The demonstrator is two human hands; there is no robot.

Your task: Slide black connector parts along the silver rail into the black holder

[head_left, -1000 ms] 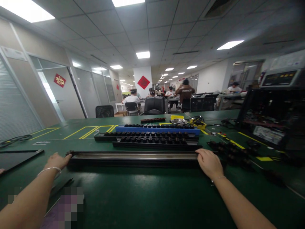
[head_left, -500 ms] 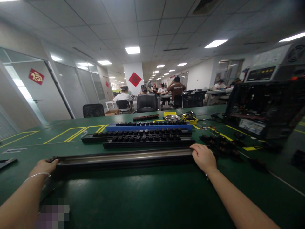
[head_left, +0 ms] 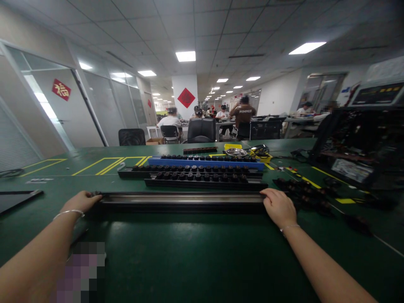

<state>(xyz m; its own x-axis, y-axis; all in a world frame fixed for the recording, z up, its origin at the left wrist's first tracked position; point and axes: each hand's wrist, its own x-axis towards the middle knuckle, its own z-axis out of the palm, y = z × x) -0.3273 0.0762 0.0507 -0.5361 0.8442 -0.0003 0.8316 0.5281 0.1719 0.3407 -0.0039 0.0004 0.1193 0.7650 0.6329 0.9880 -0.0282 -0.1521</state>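
A long black rail (head_left: 183, 203) with a shiny metal strip along its channel lies crosswise in front of me, roughly level. My left hand (head_left: 81, 203) is closed around its left end, thumb and fingers pinching it. At the right end, my right hand (head_left: 279, 208) grips it with the fingers over the top edge. Just beyond lie black rails (head_left: 205, 182) fitted with rows of round black socket-like pieces, and behind them a blue rail (head_left: 206, 165) carrying similar pieces.
The green table (head_left: 189, 256) has yellow tape lines. Loose black pieces (head_left: 311, 195) lie at right, before an open computer case (head_left: 350, 147). A metal dish (head_left: 236, 152) and a yellow tray (head_left: 232, 147) stand at the back. A dark flat panel (head_left: 19, 200) is at left.
My view has shifted left. The rail's left end has swung away from me and a little to the right, so it lies straighter. Both hands have stayed on its ends.
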